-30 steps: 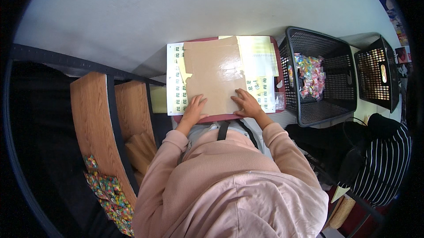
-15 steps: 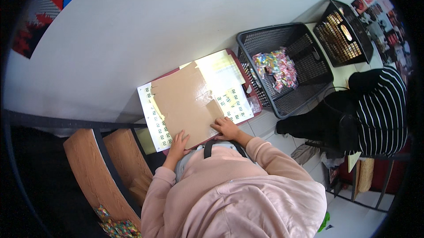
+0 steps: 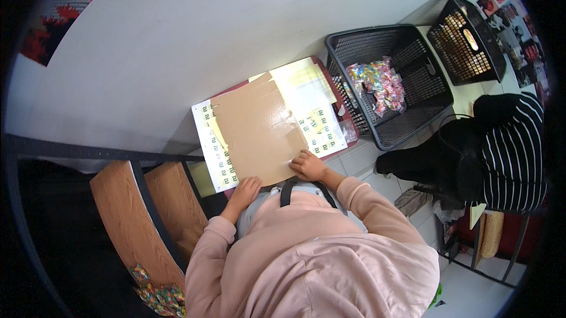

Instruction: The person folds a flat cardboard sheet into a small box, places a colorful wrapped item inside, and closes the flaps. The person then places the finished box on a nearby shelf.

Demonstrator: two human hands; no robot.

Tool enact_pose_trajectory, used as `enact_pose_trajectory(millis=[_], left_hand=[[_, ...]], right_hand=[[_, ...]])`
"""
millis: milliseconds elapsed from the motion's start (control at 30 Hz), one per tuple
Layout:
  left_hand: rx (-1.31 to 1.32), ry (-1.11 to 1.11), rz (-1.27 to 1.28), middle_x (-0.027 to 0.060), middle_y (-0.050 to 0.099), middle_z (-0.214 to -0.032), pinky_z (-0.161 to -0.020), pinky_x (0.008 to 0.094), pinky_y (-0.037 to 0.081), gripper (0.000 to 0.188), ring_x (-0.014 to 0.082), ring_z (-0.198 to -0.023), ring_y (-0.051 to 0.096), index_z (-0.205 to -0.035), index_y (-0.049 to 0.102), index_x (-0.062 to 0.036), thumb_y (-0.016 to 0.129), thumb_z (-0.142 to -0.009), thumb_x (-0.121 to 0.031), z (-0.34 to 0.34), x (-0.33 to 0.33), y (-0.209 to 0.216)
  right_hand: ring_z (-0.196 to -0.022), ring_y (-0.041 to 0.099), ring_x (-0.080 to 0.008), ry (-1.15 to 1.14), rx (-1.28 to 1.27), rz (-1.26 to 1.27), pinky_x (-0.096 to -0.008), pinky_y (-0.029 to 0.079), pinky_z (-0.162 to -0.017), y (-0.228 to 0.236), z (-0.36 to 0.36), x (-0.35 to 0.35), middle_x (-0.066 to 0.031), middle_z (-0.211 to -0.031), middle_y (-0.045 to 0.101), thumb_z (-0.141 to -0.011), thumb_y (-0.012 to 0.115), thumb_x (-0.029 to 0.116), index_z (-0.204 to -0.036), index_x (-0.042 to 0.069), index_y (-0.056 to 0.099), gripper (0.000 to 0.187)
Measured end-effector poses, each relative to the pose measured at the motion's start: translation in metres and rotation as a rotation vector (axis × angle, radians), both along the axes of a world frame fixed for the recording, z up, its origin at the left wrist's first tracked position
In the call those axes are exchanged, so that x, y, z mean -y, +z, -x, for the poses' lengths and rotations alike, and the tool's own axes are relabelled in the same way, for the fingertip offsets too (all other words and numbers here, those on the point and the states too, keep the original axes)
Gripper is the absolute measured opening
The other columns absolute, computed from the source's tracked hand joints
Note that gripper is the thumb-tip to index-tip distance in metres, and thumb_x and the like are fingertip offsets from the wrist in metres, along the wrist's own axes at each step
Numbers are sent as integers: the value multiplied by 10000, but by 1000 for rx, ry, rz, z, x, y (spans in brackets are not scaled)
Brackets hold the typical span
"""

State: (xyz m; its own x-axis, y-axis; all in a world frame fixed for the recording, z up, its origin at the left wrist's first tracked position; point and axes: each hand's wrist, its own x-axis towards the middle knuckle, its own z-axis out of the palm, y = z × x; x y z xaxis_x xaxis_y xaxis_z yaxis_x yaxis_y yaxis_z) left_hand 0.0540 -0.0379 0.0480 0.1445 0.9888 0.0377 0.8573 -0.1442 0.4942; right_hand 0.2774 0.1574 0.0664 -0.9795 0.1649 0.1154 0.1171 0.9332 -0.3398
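Note:
A flat brown cardboard sheet [image 3: 253, 126] lies over a white sheet with green print [image 3: 215, 159]. Both rest on a dark red tabletop [image 3: 352, 134] right in front of my body. At the near left corner of the cardboard, the fingers of my left hand [image 3: 243, 194] are drawn together on its edge. My right hand [image 3: 309, 166] has its fingers curled onto the near right edge, just below a small cardboard flap [image 3: 296, 139]. What the thumbs and fingertips do under the edge is hidden.
Right of the table stands a black plastic basket [image 3: 413, 132] holding colourful wrapped packets [image 3: 380, 85]. A second black basket [image 3: 466, 41] is behind it. Someone in a striped top [image 3: 513, 153] sits at the right. Wooden shelving [image 3: 132, 212] with colourful packets [image 3: 162, 297] is at lower left.
The view has shifted slightly. My left hand's fingers were spread on the cardboard and are now closed together at its edge. My right hand's fingers have curled in more.

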Motion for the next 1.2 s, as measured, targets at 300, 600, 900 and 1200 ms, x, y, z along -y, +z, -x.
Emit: enact_pose_trajectory(millis=[300, 600, 900, 1200], left_hand=[[167, 263, 166, 191, 581, -815, -665, 449, 452, 166, 377, -744, 566, -938, 542, -8, 431, -845, -89, 8, -23, 16], [-111, 114, 36, 135, 472, -1181, -928, 415, 339, 367, 289, -1124, 426, -1164, 462, -29, 494, -813, -130, -15, -43, 11], [-112, -38, 239, 116, 171, -1444, -1078, 360, 187, 833, 246, -1337, 157, -1365, 191, -7, 654, -734, -291, -31, -42, 11], [-123, 44, 491, 40, 42, -1479, -1030, 601, 32, 910, 261, -1359, 3, -1404, 135, -108, 659, -714, -386, -38, -48, 11]], right_hand=[[-780, 599, -289, -32, 315, 221, -399, 450, -752, -7, 31, -26, -129, -817, 610, -795, 497, 260, -873, 59, 606, 242], [-802, 583, -399, -165, 410, 400, -443, 460, -752, -20, 52, -38, -257, -839, 602, -794, 449, 214, -995, -3, 558, 316], [-1027, 511, -348, -275, 473, 389, -432, 419, -840, -7, 51, -31, -216, -1122, 516, -813, 454, 302, -1119, 25, 491, 415], [-1356, 90, -262, -33, 287, -59, -524, 53, -1064, -25, 34, 4, -99, -1468, 110, -819, 280, 652, -1401, 203, 207, 739]])
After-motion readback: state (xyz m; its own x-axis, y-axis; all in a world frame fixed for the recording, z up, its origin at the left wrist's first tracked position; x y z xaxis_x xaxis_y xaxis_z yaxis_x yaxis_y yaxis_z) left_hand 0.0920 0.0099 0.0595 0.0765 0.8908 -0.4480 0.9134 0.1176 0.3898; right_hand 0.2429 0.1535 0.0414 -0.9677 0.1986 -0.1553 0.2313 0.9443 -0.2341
